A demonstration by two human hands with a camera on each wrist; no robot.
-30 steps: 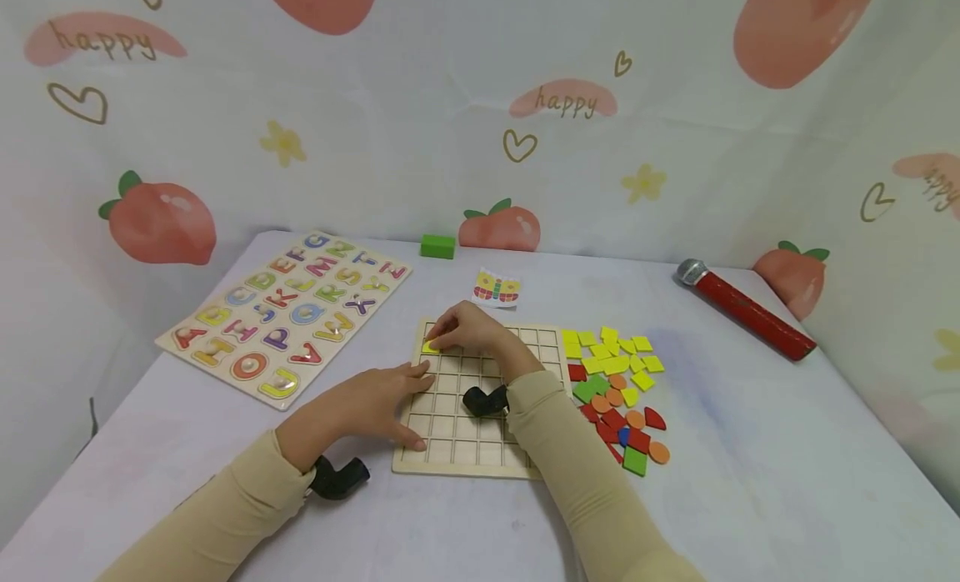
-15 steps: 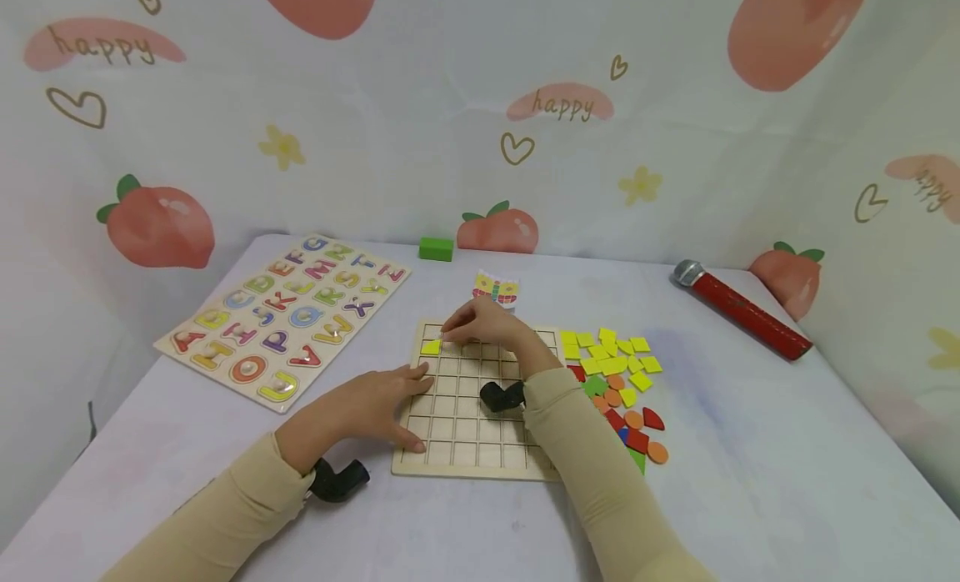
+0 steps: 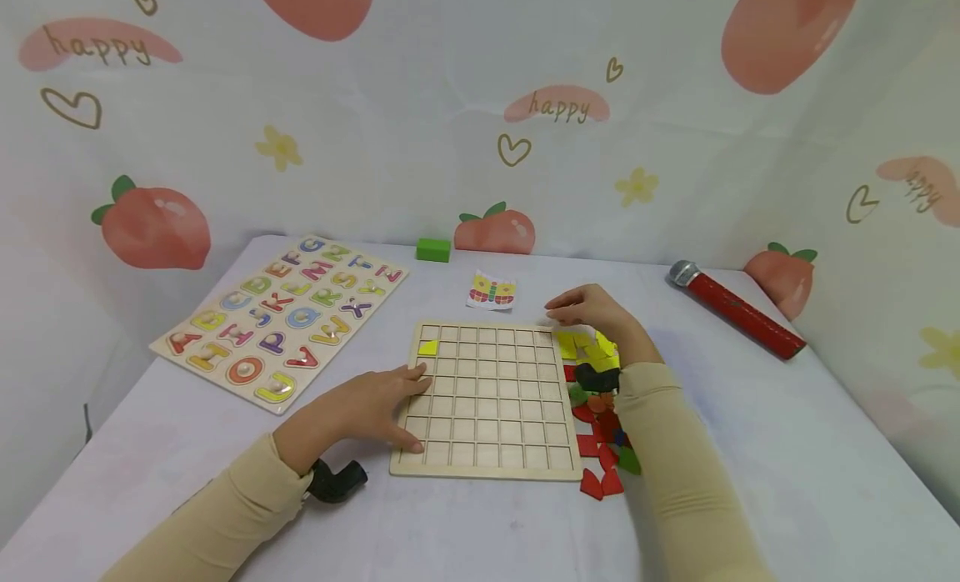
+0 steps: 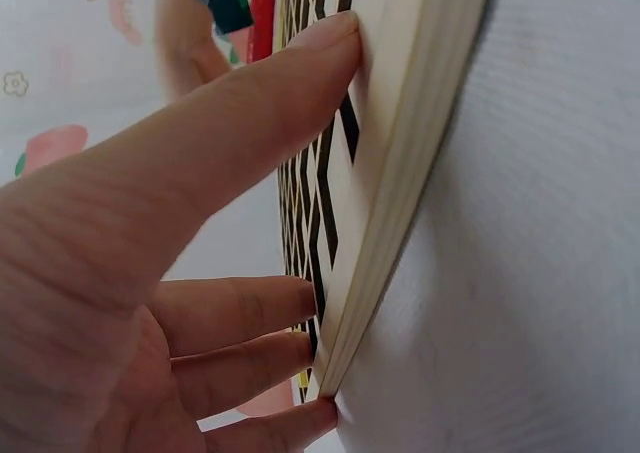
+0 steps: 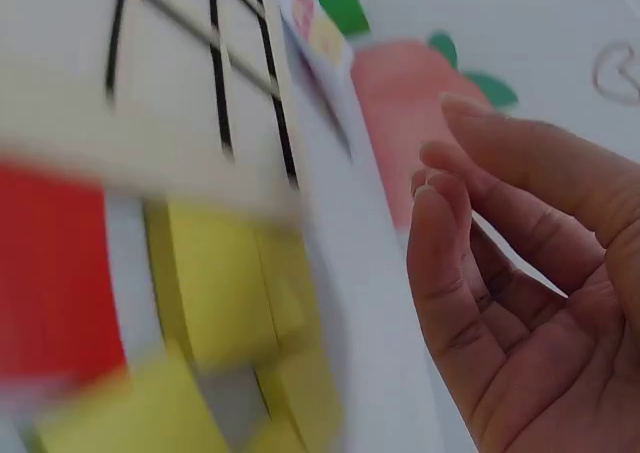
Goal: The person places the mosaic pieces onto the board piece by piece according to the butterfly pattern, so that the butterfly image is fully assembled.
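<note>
My left hand [image 3: 367,408] rests on the left edge of a wooden grid board [image 3: 487,469], fingers spread and straight. In the left wrist view its thumb [image 4: 250,113] lies on the board's rim, with other fingertips further along. A yellow piece [image 3: 428,348] sits in a cell near the board's far left corner. My right hand [image 3: 600,311] hovers beyond the far right corner, above yellow pieces [image 3: 567,346]. In the right wrist view its fingers are loosely bent, with nothing between them [image 5: 530,273].
Red pieces [image 3: 591,484], with green and orange ones, lie right of the board, partly under my right arm. Beyond the board is a butterfly picture card [image 3: 491,291]. An alphabet board [image 3: 288,315] lies left, a green block [image 3: 433,249] behind, a red microphone [image 3: 738,308] right.
My right hand has left the yellow piece in the board's cell and moved right, past the board's far right corner. My left hand stays on the board's left edge.
</note>
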